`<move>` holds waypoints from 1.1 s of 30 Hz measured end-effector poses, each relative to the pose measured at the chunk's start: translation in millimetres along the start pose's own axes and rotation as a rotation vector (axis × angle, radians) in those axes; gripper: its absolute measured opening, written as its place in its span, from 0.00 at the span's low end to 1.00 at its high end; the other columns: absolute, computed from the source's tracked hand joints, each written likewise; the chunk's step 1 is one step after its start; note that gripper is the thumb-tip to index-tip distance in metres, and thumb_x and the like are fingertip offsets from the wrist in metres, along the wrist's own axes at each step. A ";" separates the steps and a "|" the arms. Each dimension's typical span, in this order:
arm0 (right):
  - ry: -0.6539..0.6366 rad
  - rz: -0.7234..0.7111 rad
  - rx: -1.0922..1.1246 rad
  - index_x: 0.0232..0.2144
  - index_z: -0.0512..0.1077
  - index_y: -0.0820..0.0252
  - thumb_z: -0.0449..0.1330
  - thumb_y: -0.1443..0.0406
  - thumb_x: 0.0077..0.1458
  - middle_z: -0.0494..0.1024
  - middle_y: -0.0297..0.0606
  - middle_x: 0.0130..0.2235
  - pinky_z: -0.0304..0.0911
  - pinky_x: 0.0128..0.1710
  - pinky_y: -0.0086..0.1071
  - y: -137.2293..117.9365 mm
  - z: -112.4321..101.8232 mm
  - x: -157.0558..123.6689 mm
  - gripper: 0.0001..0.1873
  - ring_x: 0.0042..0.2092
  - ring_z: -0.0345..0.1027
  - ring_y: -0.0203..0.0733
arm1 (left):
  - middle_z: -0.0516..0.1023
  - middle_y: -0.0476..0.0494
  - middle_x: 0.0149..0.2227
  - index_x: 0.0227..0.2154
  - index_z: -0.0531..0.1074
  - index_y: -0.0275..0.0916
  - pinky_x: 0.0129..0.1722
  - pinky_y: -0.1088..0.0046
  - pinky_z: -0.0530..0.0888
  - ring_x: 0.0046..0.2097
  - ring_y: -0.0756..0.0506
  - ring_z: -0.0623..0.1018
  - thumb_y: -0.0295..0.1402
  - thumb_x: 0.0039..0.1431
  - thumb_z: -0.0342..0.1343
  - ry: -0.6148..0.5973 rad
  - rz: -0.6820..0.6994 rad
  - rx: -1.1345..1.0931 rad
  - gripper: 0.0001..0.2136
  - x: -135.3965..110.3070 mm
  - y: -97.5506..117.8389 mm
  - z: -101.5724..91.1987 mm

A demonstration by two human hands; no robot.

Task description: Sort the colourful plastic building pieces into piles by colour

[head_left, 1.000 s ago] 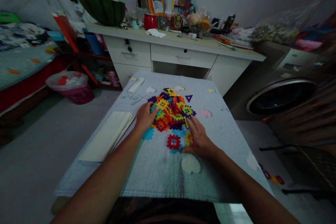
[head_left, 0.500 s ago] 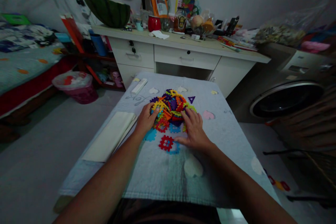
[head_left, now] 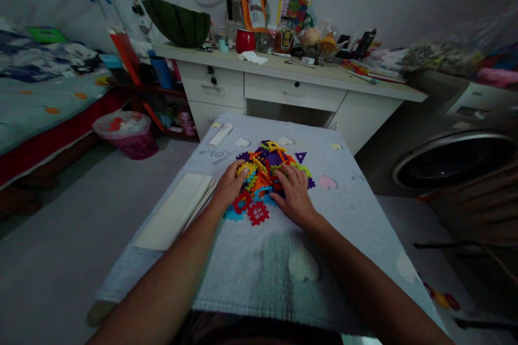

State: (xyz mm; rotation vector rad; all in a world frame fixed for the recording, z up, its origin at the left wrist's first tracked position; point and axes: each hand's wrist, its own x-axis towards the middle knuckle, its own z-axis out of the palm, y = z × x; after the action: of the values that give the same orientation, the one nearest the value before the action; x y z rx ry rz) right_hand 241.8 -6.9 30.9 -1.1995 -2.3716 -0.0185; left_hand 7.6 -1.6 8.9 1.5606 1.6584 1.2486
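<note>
A heap of colourful plastic interlocking tiles (head_left: 265, 172) lies on the cloth-covered table. Cupped against the heap's left side is my left hand (head_left: 230, 187), thumb apart from the fingers, beside yellow tiles (head_left: 246, 170). My right hand (head_left: 296, 194) rests over the right side with its fingers spread, covering some tiles. At the near edge a red window-shaped tile (head_left: 258, 213) lies flat, with a red square frame tile (head_left: 242, 202) and a light blue tile (head_left: 233, 214) close by. A purple triangle tile (head_left: 300, 157) sits apart behind the heap.
A folded cream cloth (head_left: 176, 210) lies left of my left arm, and a white remote-like object (head_left: 220, 135) is at the table's far left. Beyond stands a cluttered desk (head_left: 218, 81); a washing machine (head_left: 453, 135) is at right, a pink bin (head_left: 129, 135) at left.
The red window tile has shifted closer to the heap, and the blue tile beside it is no longer visible there. My right hand has moved inward; tiles between the hands are rearranged. The view shifted slightly.
</note>
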 end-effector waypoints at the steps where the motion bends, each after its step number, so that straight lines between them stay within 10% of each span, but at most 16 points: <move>1: 0.025 0.019 0.004 0.61 0.63 0.57 0.56 0.53 0.60 0.57 0.51 0.65 0.38 0.65 0.57 0.7 0.2 5.5 0.29 0.67 0.45 0.58 | 0.73 0.41 0.57 0.55 0.68 0.41 0.59 0.58 0.67 0.57 0.40 0.72 0.47 0.62 0.47 -0.005 -0.004 -0.005 0.23 -0.2 0.6 -0.6; 7: 0.075 0.096 0.031 0.57 0.67 0.58 0.55 0.63 0.58 0.55 0.50 0.66 0.36 0.64 0.61 -24.7 -5.7 15.8 0.24 0.67 0.41 0.60 | 0.75 0.41 0.54 0.51 0.71 0.39 0.60 0.60 0.66 0.57 0.41 0.72 0.48 0.62 0.46 0.018 0.001 -0.114 0.22 2.6 2.2 -5.5; 16: -0.287 -0.478 0.118 0.50 0.74 0.46 0.55 0.54 0.61 0.60 0.33 0.66 0.28 0.66 0.62 -83.6 11.2 -9.0 0.17 0.68 0.41 0.56 | 0.78 0.42 0.50 0.44 0.75 0.38 0.59 0.61 0.68 0.55 0.40 0.74 0.51 0.61 0.46 0.000 -0.017 -0.251 0.23 7.0 5.8 -16.2; 28: -0.190 -0.255 0.067 0.54 0.72 0.49 0.57 0.47 0.58 0.56 0.43 0.68 0.30 0.64 0.66 -70.0 10.2 -2.8 0.25 0.68 0.40 0.62 | 0.73 0.40 0.54 0.46 0.73 0.42 0.63 0.60 0.63 0.59 0.42 0.70 0.46 0.62 0.46 0.049 0.147 -0.022 0.18 5.0 -0.5 -12.0; 33: 0.087 -0.208 0.169 0.47 0.76 0.51 0.54 0.53 0.61 0.66 0.41 0.61 0.42 0.65 0.56 -45.7 -13.6 13.2 0.18 0.65 0.50 0.54 | 0.71 0.41 0.56 0.55 0.67 0.44 0.62 0.58 0.64 0.59 0.41 0.69 0.46 0.63 0.47 0.025 0.150 0.065 0.21 3.7 -4.3 -8.9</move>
State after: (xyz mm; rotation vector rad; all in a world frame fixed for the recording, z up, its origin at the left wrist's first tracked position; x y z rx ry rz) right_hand 205.9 -28.0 57.6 -0.8542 -2.3591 0.0593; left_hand -2.7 0.1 9.6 1.7431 1.6380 1.3054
